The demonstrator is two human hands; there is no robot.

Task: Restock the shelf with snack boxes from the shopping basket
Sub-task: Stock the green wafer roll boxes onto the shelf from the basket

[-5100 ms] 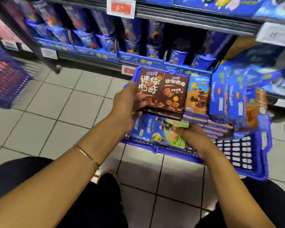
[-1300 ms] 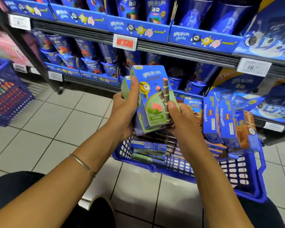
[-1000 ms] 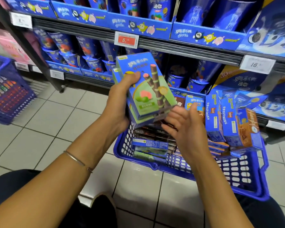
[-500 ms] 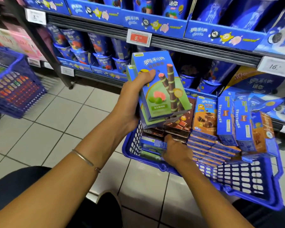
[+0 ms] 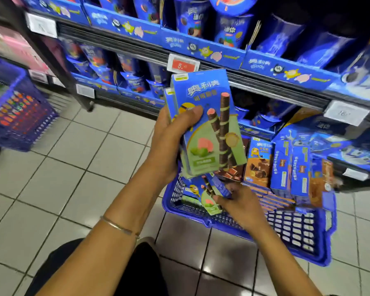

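My left hand (image 5: 171, 142) grips a stack of blue-and-green wafer-roll snack boxes (image 5: 209, 124), held upright above the blue shopping basket (image 5: 286, 229) on the tiled floor. My right hand (image 5: 239, 201) is down in the basket's left end, its fingers closed round another blue-and-green snack box (image 5: 203, 195) that lies tilted there. More boxes stand in the basket: brown chocolate ones (image 5: 257, 163) and blue ones (image 5: 291, 167). The shelf (image 5: 265, 86) rises just behind the basket, filled with blue snack cups and boxes.
A second blue basket (image 5: 15, 112) with colourful goods stands at the left on the floor. Price tags (image 5: 183, 64) hang on the shelf rails. My dark-clothed knees are at the bottom of the view. Tiled floor (image 5: 73, 167) lies open to the left.
My right hand let go of the stack, reached down into the basket and took hold of another green box. My left hand keeps the stack raised.
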